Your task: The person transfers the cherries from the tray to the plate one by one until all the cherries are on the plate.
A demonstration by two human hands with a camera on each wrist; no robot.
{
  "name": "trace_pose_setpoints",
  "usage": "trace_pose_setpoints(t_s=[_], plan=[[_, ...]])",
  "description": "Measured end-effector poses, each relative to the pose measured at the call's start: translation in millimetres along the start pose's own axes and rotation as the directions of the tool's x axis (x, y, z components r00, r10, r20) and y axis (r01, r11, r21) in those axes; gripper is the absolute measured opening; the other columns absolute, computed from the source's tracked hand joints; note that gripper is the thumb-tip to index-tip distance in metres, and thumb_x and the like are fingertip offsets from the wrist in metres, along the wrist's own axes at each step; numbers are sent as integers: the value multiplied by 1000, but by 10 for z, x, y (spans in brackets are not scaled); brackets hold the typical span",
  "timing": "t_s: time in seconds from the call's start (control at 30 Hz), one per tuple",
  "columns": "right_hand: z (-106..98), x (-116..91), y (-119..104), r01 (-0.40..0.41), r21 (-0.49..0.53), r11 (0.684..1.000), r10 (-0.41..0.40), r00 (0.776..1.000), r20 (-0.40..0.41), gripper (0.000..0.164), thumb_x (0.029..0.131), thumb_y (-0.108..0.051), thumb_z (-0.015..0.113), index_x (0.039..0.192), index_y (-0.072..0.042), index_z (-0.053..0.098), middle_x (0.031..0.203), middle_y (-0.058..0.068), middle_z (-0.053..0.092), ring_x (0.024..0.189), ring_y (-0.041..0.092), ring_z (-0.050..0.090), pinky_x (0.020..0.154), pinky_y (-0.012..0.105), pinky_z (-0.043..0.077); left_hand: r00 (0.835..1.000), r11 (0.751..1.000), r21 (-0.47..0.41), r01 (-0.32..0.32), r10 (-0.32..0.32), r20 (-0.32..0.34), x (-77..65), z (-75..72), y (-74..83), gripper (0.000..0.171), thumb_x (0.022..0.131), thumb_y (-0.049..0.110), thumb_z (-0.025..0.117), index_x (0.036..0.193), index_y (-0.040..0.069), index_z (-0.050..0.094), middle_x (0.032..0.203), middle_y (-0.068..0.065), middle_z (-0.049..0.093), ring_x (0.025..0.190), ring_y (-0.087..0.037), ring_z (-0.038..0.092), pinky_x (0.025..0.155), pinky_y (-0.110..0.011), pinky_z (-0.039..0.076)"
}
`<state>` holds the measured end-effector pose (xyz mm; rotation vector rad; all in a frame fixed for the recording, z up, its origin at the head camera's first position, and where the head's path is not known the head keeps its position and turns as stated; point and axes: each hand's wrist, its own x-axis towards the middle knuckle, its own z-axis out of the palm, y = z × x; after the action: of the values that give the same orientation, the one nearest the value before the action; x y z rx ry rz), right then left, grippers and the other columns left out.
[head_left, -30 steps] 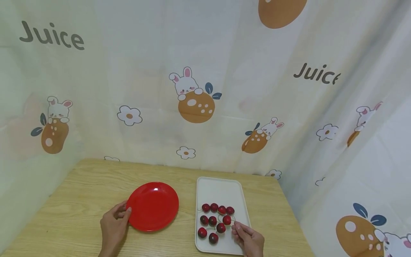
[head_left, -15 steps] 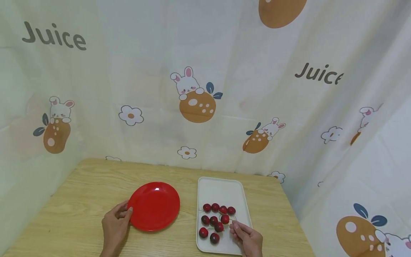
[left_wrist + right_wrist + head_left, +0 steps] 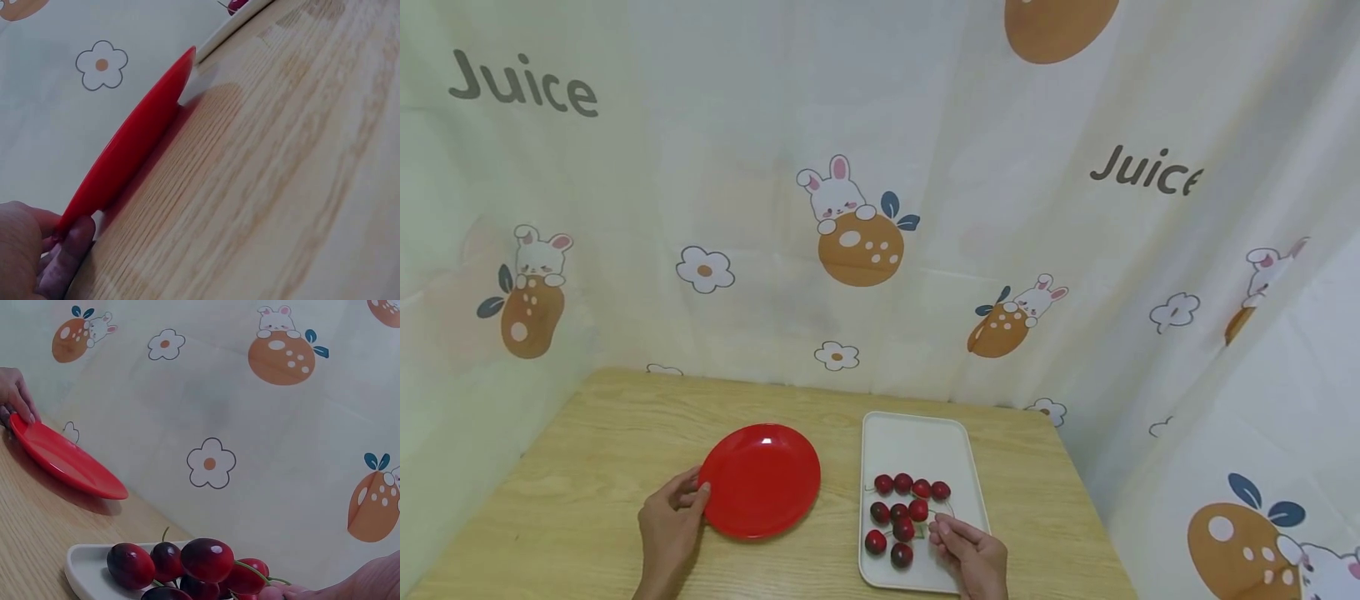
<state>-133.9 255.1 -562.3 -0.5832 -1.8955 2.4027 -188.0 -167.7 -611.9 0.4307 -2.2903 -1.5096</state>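
Note:
My left hand (image 3: 670,521) holds the left rim of a round red plate (image 3: 762,479), thumb on top and fingers underneath; in the left wrist view the plate (image 3: 134,140) shows edge-on over the wood. Fingers of my right hand (image 3: 973,550) pinch the green stem of a dark red cherry (image 3: 918,510) above the white tray (image 3: 917,437). In the right wrist view that cherry (image 3: 207,559) overlaps others, its stem running to the fingertips. Just below it, another cherry (image 3: 903,529) sits close. A row of cherries (image 3: 902,483) lies across the tray's middle, with several more at the left.
Pale wooden table (image 3: 625,417) carries both plate and tray, with a strip of wood between them. Behind and at both sides hangs a cream curtain (image 3: 737,183) printed with rabbits, fruit and flowers.
My right hand has moved a little left, drawing the pinched cherry left. The cherry just below it has shifted left too. My left hand keeps its hold on the plate.

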Motion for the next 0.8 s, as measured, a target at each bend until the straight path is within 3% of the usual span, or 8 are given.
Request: trace_pose_setpoints(t_s=[0.17,0.57,0.8], plan=[[16,19,12,7,-6,1000,-7,1000,8,20,103,6,68,120,11,77,90,2,84,80,6,78,72,18,62,1000,1000,-6,-6,6,-2,-14,-2,-10,33,100,7,76,133,0,76,115,-22,81,76,10,63,69,-8,46],[134,8,4,27,-12,1000,-27,1000,9,20,101,9,68,119,15,75,86,0,84,76,5,77,70,18,61,998,998,-19,-61,60,-27,-20,-15,-13,33,98,5,78,130,-2,77,111,-23,81,72,12,62,62,-11,48],[142,-11,-24,9,-7,1000,-9,1000,5,18,100,10,68,116,11,77,88,1,84,77,6,78,70,17,61,999,999,-3,-33,33,-14,-14,-2,6,33,99,6,77,131,-2,76,112,-22,81,73,12,63,68,-7,45]])
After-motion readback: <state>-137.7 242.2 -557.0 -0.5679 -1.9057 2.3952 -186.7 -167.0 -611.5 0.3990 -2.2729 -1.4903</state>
